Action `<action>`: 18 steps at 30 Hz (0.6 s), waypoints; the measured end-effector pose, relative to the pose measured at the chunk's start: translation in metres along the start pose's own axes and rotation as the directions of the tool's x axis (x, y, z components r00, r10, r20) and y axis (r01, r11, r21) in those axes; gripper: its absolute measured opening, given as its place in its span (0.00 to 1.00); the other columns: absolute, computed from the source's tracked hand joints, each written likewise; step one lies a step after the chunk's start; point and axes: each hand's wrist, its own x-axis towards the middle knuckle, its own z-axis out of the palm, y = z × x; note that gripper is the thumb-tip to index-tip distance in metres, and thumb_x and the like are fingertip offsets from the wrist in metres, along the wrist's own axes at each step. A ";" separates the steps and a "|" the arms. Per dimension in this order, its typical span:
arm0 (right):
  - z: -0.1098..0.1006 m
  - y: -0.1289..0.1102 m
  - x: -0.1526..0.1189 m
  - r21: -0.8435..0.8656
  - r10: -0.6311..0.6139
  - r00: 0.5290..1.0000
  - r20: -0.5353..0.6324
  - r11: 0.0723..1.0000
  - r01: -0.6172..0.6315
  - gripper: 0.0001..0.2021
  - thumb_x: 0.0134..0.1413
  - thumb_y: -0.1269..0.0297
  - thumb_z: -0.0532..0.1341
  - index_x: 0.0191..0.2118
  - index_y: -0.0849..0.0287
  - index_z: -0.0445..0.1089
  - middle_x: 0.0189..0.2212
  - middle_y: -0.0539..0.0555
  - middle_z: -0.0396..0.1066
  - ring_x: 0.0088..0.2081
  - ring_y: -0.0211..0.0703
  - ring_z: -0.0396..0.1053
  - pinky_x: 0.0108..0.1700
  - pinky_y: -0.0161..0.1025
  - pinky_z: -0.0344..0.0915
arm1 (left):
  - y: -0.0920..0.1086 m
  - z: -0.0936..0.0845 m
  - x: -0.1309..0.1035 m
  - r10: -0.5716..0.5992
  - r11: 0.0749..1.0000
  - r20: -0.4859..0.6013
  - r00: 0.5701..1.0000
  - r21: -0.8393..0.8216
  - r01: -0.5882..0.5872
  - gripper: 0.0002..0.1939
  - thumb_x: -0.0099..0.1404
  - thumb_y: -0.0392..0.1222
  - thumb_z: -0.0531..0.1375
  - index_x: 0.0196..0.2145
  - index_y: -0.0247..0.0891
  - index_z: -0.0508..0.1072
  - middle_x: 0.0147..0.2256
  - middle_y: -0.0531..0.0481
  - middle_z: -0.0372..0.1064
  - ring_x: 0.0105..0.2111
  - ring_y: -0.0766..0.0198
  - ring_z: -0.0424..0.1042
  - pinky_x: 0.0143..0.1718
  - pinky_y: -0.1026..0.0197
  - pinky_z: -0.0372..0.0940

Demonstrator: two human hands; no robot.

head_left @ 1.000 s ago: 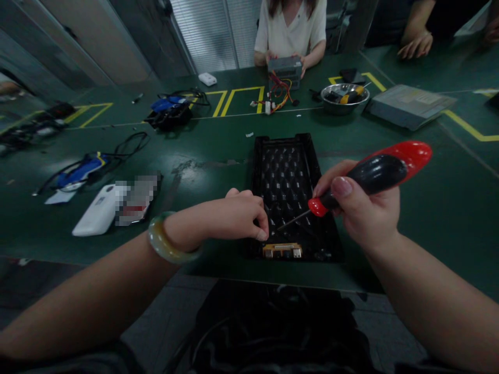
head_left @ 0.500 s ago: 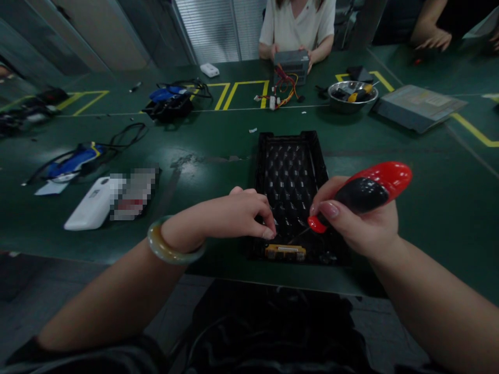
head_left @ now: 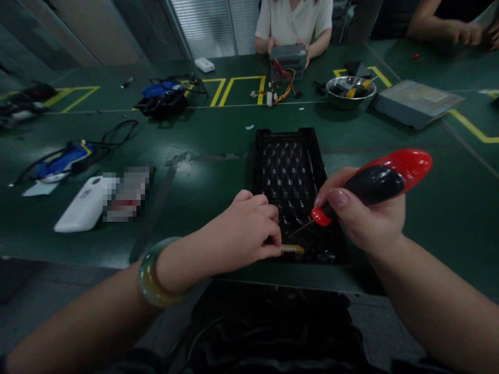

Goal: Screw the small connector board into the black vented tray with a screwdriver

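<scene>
Red-and-black screwdriver (head_left: pixel 379 182) fills right fingers (head_left: pixel 346 205); left fingers (head_left: pixel 273 228), grip unclear, curl at a tan circuit board (head_left: pixel 293 249) inside glossy black casing (head_left: pixel 284 166); metal bowl (head_left: pixel 346 103) holds yellow-handled tools (head_left: pixel 355 91).

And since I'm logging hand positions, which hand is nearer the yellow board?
Left. The left hand is at the visible left end of the yellow board; the right hand is farther off to its right, holding the screwdriver.

Lower centre: left hand (head_left: pixel 249 231) hides the left end of the orange circuit board (head_left: pixel 293 250); fingertip grip unclear. Top edge cuts off the head of a co-worker (head_left: pixel 295 23). Left of frame, the pixelated item (head_left: pixel 130 193) is unreadable.
</scene>
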 end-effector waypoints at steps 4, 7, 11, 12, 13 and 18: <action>0.003 0.000 0.000 -0.030 0.023 0.998 -0.052 0.999 -0.025 0.13 0.56 0.52 0.65 0.26 0.53 0.72 0.21 0.49 0.70 0.21 0.37 0.65 0.21 0.39 0.59 | 0.010 0.001 0.001 0.025 0.995 -0.031 0.999 0.101 -0.022 0.15 0.69 0.48 0.57 0.30 0.42 0.79 0.34 0.48 0.71 0.40 0.57 0.62 0.41 0.51 0.49; 0.003 0.000 0.001 -0.033 0.021 0.998 -0.062 0.999 -0.024 0.14 0.56 0.50 0.65 0.25 0.53 0.72 0.21 0.49 0.70 0.21 0.37 0.65 0.22 0.39 0.60 | 0.012 -0.001 0.003 0.018 0.992 -0.033 0.999 0.128 -0.014 0.15 0.69 0.46 0.57 0.29 0.40 0.78 0.33 0.47 0.71 0.39 0.57 0.62 0.40 0.51 0.49; 0.001 -0.001 0.002 -0.024 0.006 0.998 -0.067 1.000 -0.008 0.13 0.57 0.54 0.65 0.26 0.54 0.73 0.22 0.48 0.70 0.21 0.34 0.64 0.23 0.38 0.61 | 0.006 -0.002 0.007 0.006 0.999 0.002 1.000 0.054 -0.006 0.13 0.66 0.45 0.59 0.27 0.43 0.80 0.32 0.49 0.71 0.38 0.57 0.63 0.40 0.52 0.48; 0.001 -0.001 0.003 -0.014 -0.003 0.998 -0.068 1.000 0.002 0.12 0.57 0.56 0.65 0.26 0.55 0.73 0.22 0.49 0.70 0.21 0.34 0.64 0.23 0.37 0.61 | 0.004 -0.003 0.008 0.000 0.999 0.017 1.000 0.037 -0.001 0.12 0.66 0.44 0.59 0.27 0.44 0.80 0.32 0.50 0.72 0.38 0.58 0.63 0.40 0.52 0.48; 0.001 -0.001 0.003 -0.005 -0.014 0.997 -0.072 1.000 0.013 0.12 0.58 0.57 0.65 0.26 0.55 0.73 0.22 0.49 0.70 0.21 0.34 0.64 0.24 0.37 0.61 | 0.003 -0.003 0.009 -0.007 1.000 0.031 0.999 0.025 0.007 0.12 0.65 0.44 0.60 0.27 0.45 0.80 0.32 0.50 0.72 0.38 0.58 0.63 0.40 0.53 0.48; 0.002 -0.002 0.002 -0.035 0.001 0.996 -0.087 0.999 -0.005 0.12 0.58 0.55 0.64 0.26 0.54 0.73 0.22 0.49 0.70 0.21 0.35 0.64 0.23 0.38 0.62 | 0.003 -0.005 0.013 -0.020 0.999 0.066 0.998 0.040 0.017 0.12 0.65 0.44 0.60 0.26 0.45 0.80 0.31 0.50 0.72 0.38 0.58 0.63 0.39 0.53 0.47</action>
